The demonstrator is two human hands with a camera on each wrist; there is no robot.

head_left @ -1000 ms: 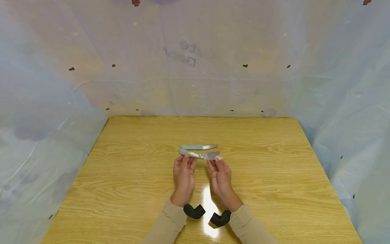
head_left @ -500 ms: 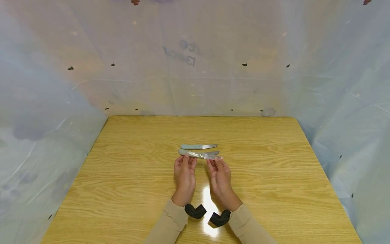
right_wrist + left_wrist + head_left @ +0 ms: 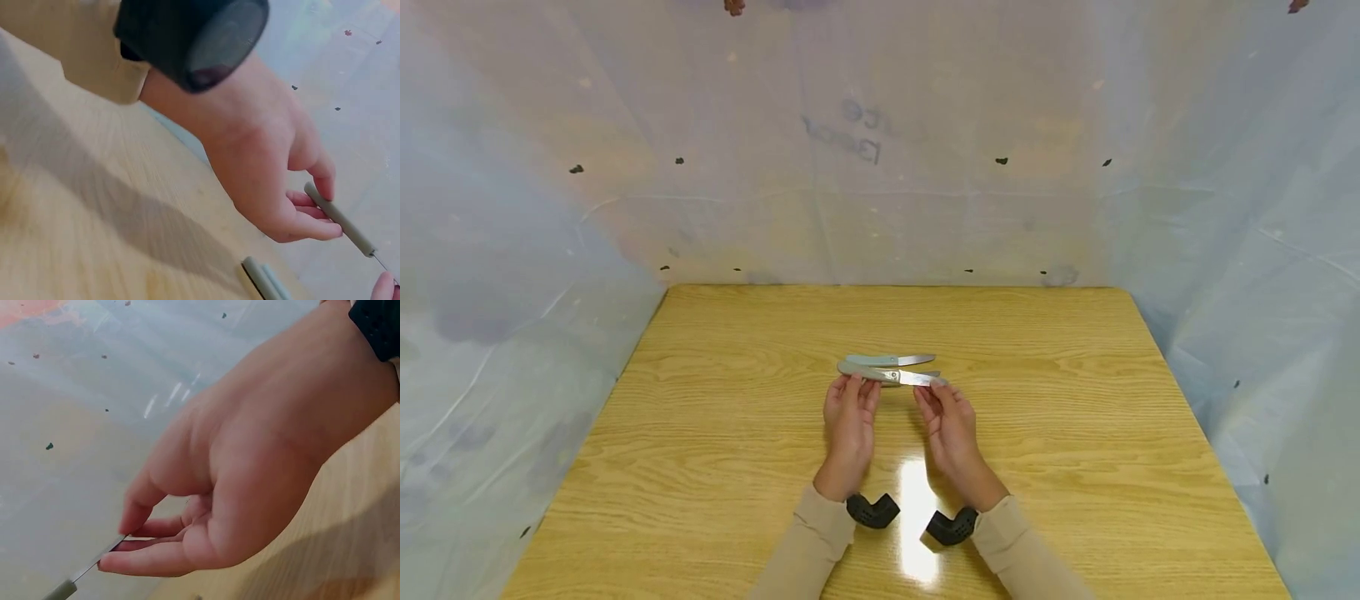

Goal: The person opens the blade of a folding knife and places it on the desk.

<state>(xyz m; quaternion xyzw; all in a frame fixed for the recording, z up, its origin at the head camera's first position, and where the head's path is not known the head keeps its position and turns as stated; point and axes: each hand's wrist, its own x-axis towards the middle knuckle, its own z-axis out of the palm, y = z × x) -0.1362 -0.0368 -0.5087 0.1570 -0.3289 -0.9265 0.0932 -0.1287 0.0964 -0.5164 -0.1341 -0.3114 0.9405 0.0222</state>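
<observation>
Raised above the table is a knife (image 3: 867,372) with a grey-green handle and a short metal blade. My left hand (image 3: 847,425) pinches its handle between thumb and fingers. At the blade's tip end, my right hand (image 3: 953,427) pinches with thumb and fingers. The right wrist view looks across at my left hand (image 3: 259,144) on the handle (image 3: 349,228), while fingertips touch the blade at the lower right. In the left wrist view, my right hand (image 3: 244,469) holds the thin blade (image 3: 94,561). Partly hidden behind the raised knife lies a second knife (image 3: 934,373).
A pale mint-green knife (image 3: 872,361) lies just beyond, its blade pointing right. Everything rests on a wood-grain table (image 3: 737,400). Plastic sheeting (image 3: 880,200) hangs behind the table and along both sides. Black devices (image 3: 874,511) sit on my wrists.
The held knife has shifted slightly up and away, exposing a bit of the lying knife's handle beneath it. My hands have spread slightly apart, both keeping their grip.
</observation>
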